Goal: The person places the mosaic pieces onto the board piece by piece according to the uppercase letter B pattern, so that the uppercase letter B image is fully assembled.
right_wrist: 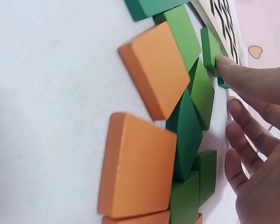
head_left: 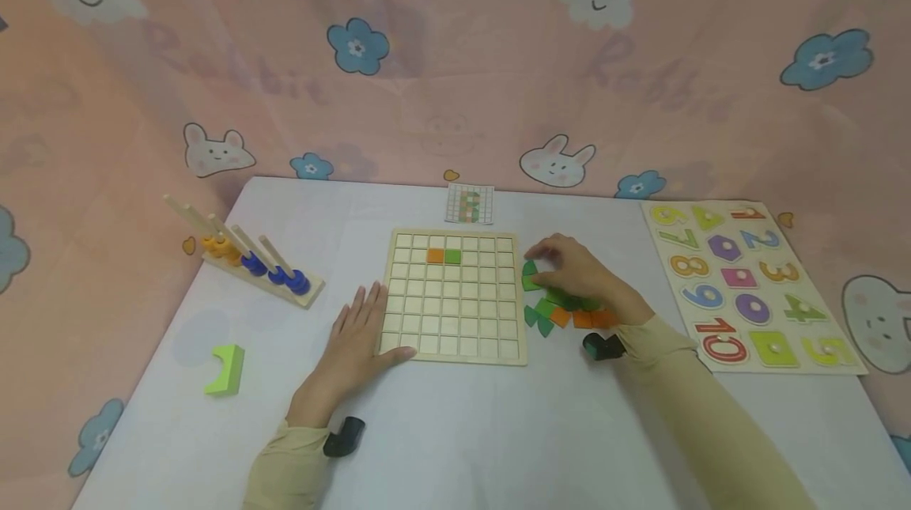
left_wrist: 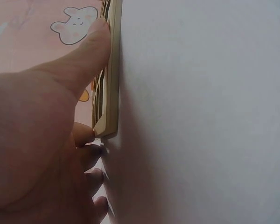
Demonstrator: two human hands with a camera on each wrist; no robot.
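Observation:
A wooden grid board (head_left: 521, 336) lies mid-table, with an orange square tile (head_left: 436, 256) and a green square tile (head_left: 452, 257) side by side in its upper cells. My left hand (head_left: 356, 336) rests at the board's left edge, fingers spread, thumb on the lower border. Right of the board, my right hand (head_left: 580, 271) is over a pile of green and orange pieces. Its thumb (right_wrist: 231, 74) touches a loose green tile (right_wrist: 210, 50), while the other fingers are bent loosely beyond it. Orange tiles (right_wrist: 154, 70) and dark green triangles (head_left: 544, 326) lie nearby; the hand partly hides the pile.
A small pattern card (head_left: 470, 204) lies behind the board. To the left are a peg stand (head_left: 259, 277) with orange and blue rings and a light-green notched block (head_left: 228, 370). A number and shape puzzle board (head_left: 754, 289) lies at the right.

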